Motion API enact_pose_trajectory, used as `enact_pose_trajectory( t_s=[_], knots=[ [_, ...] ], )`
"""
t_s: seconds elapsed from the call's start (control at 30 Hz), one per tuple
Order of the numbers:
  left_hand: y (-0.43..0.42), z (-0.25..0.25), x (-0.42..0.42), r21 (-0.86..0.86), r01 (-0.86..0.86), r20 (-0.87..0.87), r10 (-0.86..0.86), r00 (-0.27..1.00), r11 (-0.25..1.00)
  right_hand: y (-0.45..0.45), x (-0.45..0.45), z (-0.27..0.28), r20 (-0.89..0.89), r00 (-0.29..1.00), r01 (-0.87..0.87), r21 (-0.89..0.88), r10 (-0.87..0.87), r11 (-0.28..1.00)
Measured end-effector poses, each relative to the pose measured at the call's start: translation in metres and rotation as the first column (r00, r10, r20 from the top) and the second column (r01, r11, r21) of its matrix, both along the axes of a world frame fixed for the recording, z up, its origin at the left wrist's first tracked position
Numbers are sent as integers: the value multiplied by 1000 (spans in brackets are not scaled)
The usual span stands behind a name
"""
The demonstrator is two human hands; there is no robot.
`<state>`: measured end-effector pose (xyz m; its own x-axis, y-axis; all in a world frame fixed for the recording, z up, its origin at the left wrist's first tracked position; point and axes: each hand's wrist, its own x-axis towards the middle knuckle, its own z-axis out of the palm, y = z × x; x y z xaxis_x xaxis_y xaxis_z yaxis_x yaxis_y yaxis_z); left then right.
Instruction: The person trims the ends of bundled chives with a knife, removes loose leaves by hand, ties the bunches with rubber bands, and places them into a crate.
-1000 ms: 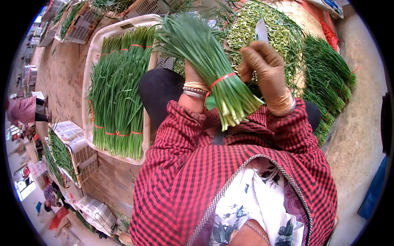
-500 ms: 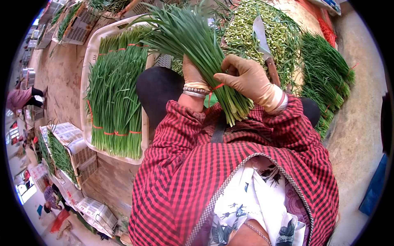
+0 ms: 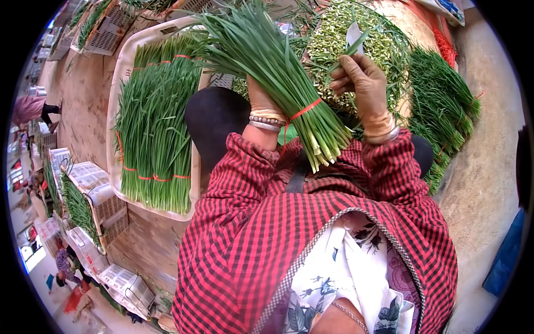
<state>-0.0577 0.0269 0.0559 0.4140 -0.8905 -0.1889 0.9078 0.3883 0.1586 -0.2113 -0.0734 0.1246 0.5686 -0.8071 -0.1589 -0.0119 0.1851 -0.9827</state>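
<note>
My left hand [image 3: 260,96] is closed around a thick bunch of garlic chives [image 3: 281,75] from below, mostly hidden by the leaves. A red band [image 3: 305,109] circles the bunch near its pale cut ends, which point down toward my lap. To the right of the bunch, my right hand [image 3: 364,83] is raised and apart from it, with thumb and fingers pinched on a short green chive leaf [image 3: 356,43]. Behind this hand shows the blade of a knife [image 3: 354,34] lying on a heap of chopped chive stalks [image 3: 334,22]; its handle is hidden.
A white tray [image 3: 113,161] with banded chive bunches [image 3: 156,122] stands to my left. Loose chives [image 3: 445,89] and red ties [image 3: 444,44] lie at the right. White crates [image 3: 105,192] and other people [image 3: 33,109] are at the far left.
My right hand has left the band and moved up and right, now pinching a leaf in front of the knife. The band is more fully visible around the bunch, which stays in my left hand.
</note>
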Motion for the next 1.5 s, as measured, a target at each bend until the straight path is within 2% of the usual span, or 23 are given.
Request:
enact_pose_trajectory(
  t_s=[0.03, 0.1, 0.17, 0.23, 0.37, 0.53, 0.7, 0.77, 0.83, 0.9, 0.97, 1.03, 1.07, 1.1, 1.13, 1.17, 1.23, 1.27, 1.3, 1.37, 1.43, 1.47, 1.5],
  knots=[
    [0, 4, -2, 28, -29, -37, 30, 999, 999, -8, 0, 3, -69, 997, -29, -48, 26, 998],
    [-3, -5, 2, -28, -14, 19, 14, 1000, 1000, -11, -1, 6, -268, 947, -199, -57, 177, 978],
    [-3, -7, -2, 55, -77, 146, 68, 987, 995, 5, 12, 9, -233, 949, -244, -117, 213, 963],
    [-3, -14, -3, 89, -94, 127, 82, 989, 992, 15, 20, 14, -395, 893, -366, -360, 215, 858],
    [-1, -12, -6, 111, -131, 174, 111, 979, 985, 7, 30, -11, -426, 870, -400, -317, 248, 860],
    [-1, -15, -6, 94, -96, 71, 90, 993, 991, 11, 29, -13, -355, 903, -359, -313, 243, 879],
    [0, -10, -10, 76, -21, 61, 17, 998, 997, 12, 32, -3, -343, 902, -313, -94, 264, 945],
    [2, -2, -13, 101, -1, 58, -5, 998, 995, 18, 30, 2, -297, 916, -310, -95, 270, 946],
    [3, -1, -10, 77, 19, 64, -24, 998, 997, 24, 28, 9, -175, 957, -227, 34, 230, 973],
    [3, -3, -5, -21, 73, 85, -71, 994, 997, 24, 26, 8, -139, 972, -189, 5, 188, 982],
    [2, 3, -2, -31, 67, 62, -65, 996, 997, 21, 25, 13, -27, 995, -90, 48, 91, 995],
    [1, 9, 0, -38, -12, 35, 13, 999, 999, 9, 22, 9, 11, 998, -59, 19, 59, 998],
    [1, 0, 6, -147, 23, 42, -17, 999, 989, -1, 19, 7, 123, 991, 44, 4, -44, 999],
    [3, -10, 7, -144, 18, 42, -12, 999, 989, -8, 13, 6, 234, 962, 144, 3, -141, 990],
    [5, -15, 9, -145, -9, 14, 11, 1000, 989, -15, 5, 10, 224, 964, 150, -20, -142, 988],
    [6, -15, 10, -146, -36, -13, 35, 999, 989, -28, -6, 6, 86, 996, 40, -26, -37, 999],
    [8, -10, 8, -156, -38, -8, 37, 999, 987, -39, -6, -12, -205, 975, -117, -177, 80, 977],
    [10, -3, 4, -142, -21, 44, 28, 999, 990, -31, -6, -17, -310, 937, -217, -156, 161, 964],
    [9, 2, 1, -123, -6, 92, 17, 996, 992, -26, 0, -23, -526, 824, -389, -253, 212, 886],
    [-3, -22, -3, 215, -211, 200, 168, 965, 954, 3, 21, -22, -538, 808, -500, -412, 240, 762],
    [-14, -17, -20, 239, -412, 473, 265, 840, 879, 20, 48, 4, -599, 762, -522, -344, 246, 780],
    [-13, -11, -23, 177, -357, 482, 236, 844, 917, 19, 60, 6, -580, 799, -458, -414, 160, 787],
    [-7, -6, -38, 293, -403, 498, 221, 839, 867, 8, 69, -2, -518, 850, -335, -398, 92, 854]
  ],
)
